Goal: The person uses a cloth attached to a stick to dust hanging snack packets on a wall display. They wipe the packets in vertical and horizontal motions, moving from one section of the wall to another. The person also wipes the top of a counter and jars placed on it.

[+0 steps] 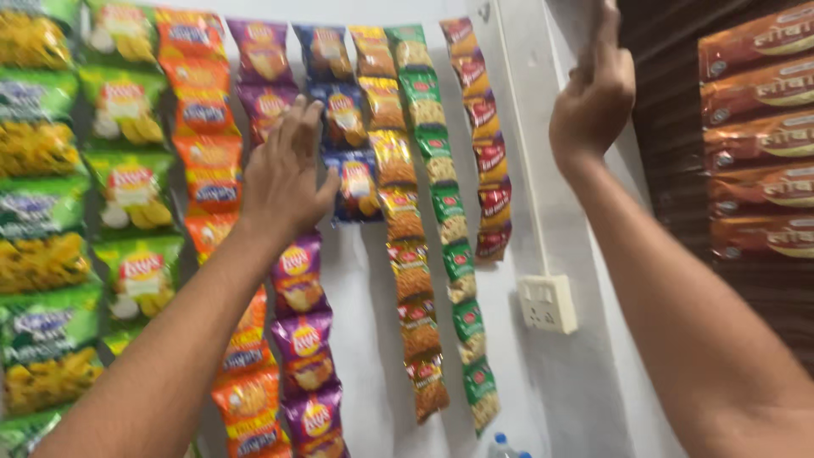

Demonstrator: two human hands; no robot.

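Up high, left hand [284,174] fingers spread on blue snack strip [348,127], right hand [593,97] fingers pressed together.

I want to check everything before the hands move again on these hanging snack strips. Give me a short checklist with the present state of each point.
1. Left hand on the strips: ok, it lies open against the purple strip beside the blue strip.
2. Left hand grips a packet: cannot tell, the fingers look spread, not closed.
3. Right hand placed: ok, raised high by the white wall; what it touches is cut off.
4. Strips hang straight: ok, orange strip and green strip hang vertical.
5. Wall socket free: ok, no hand near.
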